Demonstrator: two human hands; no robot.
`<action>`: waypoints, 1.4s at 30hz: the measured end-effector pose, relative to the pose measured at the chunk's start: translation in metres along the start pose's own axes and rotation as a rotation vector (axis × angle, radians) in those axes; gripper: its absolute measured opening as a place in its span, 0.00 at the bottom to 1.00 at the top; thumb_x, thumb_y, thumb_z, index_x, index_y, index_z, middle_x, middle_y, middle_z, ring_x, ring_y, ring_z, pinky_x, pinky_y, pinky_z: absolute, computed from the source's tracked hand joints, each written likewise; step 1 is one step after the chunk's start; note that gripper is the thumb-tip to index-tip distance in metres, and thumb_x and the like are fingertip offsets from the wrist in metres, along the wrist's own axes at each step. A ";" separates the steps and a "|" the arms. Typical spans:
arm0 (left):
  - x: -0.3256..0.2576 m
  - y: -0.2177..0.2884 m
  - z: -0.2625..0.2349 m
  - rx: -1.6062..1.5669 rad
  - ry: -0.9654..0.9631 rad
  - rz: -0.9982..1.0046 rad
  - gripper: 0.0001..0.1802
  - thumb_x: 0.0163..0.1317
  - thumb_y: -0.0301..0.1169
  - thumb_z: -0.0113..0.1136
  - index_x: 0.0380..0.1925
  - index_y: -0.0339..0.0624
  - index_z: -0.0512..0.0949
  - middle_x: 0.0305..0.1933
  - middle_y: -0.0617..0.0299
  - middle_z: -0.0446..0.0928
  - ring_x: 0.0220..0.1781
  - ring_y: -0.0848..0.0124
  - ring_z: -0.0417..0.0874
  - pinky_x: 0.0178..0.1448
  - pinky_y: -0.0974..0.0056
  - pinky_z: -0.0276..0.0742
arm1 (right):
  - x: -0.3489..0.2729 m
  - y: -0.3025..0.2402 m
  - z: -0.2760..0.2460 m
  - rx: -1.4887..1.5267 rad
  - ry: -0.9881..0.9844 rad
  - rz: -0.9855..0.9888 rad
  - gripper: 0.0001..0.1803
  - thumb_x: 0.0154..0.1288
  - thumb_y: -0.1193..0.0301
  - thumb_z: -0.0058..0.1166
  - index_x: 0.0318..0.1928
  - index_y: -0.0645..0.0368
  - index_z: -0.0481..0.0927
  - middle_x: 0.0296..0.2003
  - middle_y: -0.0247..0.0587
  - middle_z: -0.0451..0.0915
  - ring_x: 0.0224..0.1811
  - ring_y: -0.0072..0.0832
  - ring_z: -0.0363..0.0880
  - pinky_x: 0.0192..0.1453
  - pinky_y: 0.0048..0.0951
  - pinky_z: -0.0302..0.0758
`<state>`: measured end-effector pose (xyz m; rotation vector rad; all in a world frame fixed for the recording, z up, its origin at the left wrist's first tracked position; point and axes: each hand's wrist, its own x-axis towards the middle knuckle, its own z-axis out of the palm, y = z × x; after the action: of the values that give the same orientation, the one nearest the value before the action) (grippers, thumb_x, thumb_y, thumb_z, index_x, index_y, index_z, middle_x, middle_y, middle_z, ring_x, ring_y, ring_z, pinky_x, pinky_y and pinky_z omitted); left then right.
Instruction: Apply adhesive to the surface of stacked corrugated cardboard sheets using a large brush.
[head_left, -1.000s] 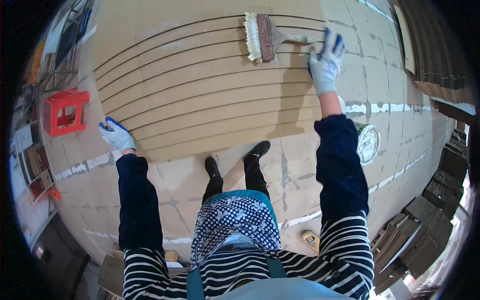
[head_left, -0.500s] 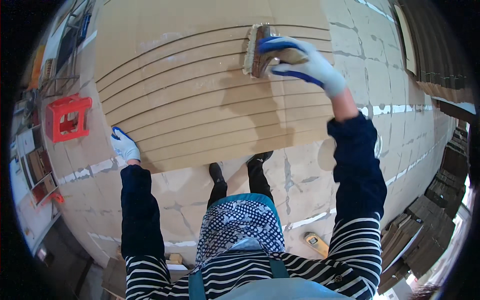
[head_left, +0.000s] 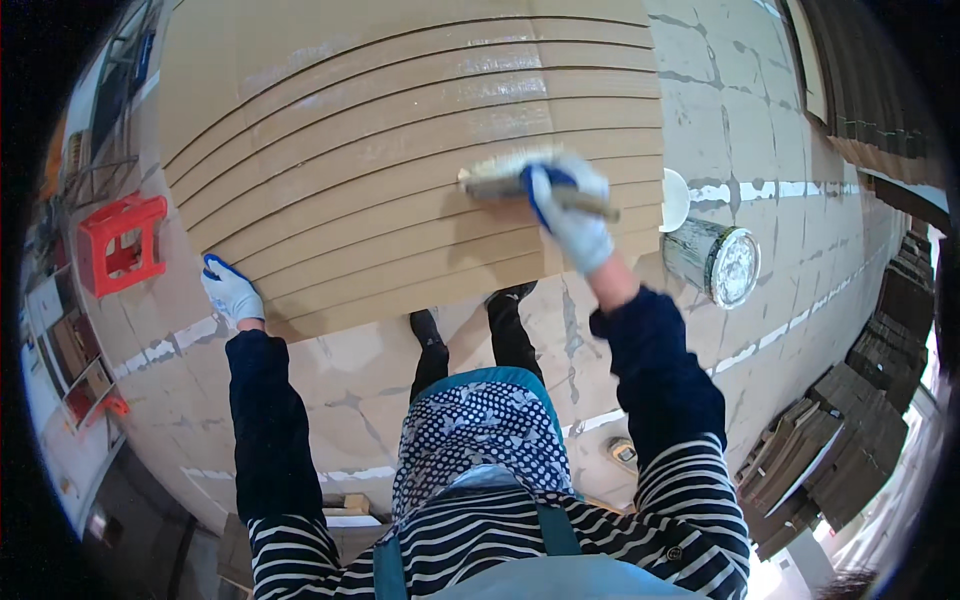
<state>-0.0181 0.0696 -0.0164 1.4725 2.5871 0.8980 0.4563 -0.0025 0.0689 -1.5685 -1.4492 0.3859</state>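
Observation:
Fanned brown cardboard sheets [head_left: 400, 235] overlap in front of me, their edges forming several long curved lines. My right hand [head_left: 575, 215], in a white and blue glove, is closed round the handle of a wide brush [head_left: 490, 188]. Pale bristles touch the cardboard right of the middle; hand and brush are slightly blurred. Wet, shiny streaks mark the strips beyond the brush. My left hand [head_left: 233, 294], gloved alike, grips the near left edge of the sheets, with some fingers hidden.
Right of the sheets lies or leans a smeared bucket [head_left: 710, 260], beside a white round thing [head_left: 676, 200] partly hidden by the cardboard. A red plastic stool [head_left: 122, 245] stands at the left. Stacked flat cardboard [head_left: 850, 440] fills the lower right. A small yellowish object [head_left: 622, 453] lies near my right arm.
My right hand has drawn the brush nearer, and the brush has turned from lengthwise to crosswise. Shiny streaks show where it was. The bucket, hidden behind my sleeve before, is now in sight.

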 end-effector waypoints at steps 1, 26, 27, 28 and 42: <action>0.000 0.000 0.000 -0.001 0.001 0.007 0.27 0.64 0.48 0.39 0.37 0.31 0.74 0.38 0.42 0.75 0.40 0.50 0.74 0.44 0.57 0.67 | -0.019 -0.002 -0.006 -0.006 0.000 0.004 0.11 0.52 0.66 0.59 0.19 0.58 0.76 0.18 0.41 0.75 0.18 0.34 0.74 0.23 0.29 0.69; 0.058 -0.054 -0.031 0.726 -0.202 0.299 0.22 0.66 0.40 0.30 0.47 0.37 0.69 0.47 0.41 0.72 0.47 0.51 0.74 0.47 0.56 0.69 | -0.170 0.306 -0.262 0.738 1.273 0.733 0.15 0.56 0.74 0.54 0.45 0.57 0.71 0.38 0.40 0.75 0.35 0.31 0.75 0.35 0.26 0.75; 0.064 -0.051 -0.036 0.916 -0.247 0.268 0.23 0.67 0.41 0.29 0.49 0.37 0.68 0.49 0.40 0.70 0.49 0.51 0.74 0.49 0.56 0.70 | -0.185 0.353 -0.260 0.717 1.269 0.830 0.18 0.54 0.72 0.56 0.46 0.58 0.70 0.38 0.41 0.75 0.33 0.32 0.76 0.32 0.27 0.75; 0.071 -0.047 -0.040 0.966 -0.295 0.211 0.23 0.67 0.41 0.29 0.50 0.38 0.68 0.49 0.40 0.70 0.48 0.52 0.74 0.50 0.56 0.70 | -0.198 0.398 -0.252 0.644 1.330 0.976 0.21 0.53 0.71 0.58 0.48 0.58 0.69 0.37 0.42 0.75 0.30 0.32 0.76 0.29 0.29 0.76; 0.068 0.025 -0.039 1.169 -0.223 0.384 0.19 0.66 0.39 0.31 0.49 0.41 0.66 0.47 0.50 0.72 0.46 0.58 0.74 0.47 0.59 0.70 | -0.242 0.676 -0.136 0.370 0.897 1.300 0.30 0.42 0.62 0.67 0.42 0.68 0.72 0.30 0.43 0.75 0.23 0.25 0.74 0.21 0.25 0.73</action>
<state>-0.0480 0.1146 0.0453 2.0896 2.7215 -0.9763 0.9083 -0.1865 -0.4752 -1.8034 0.4174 0.5182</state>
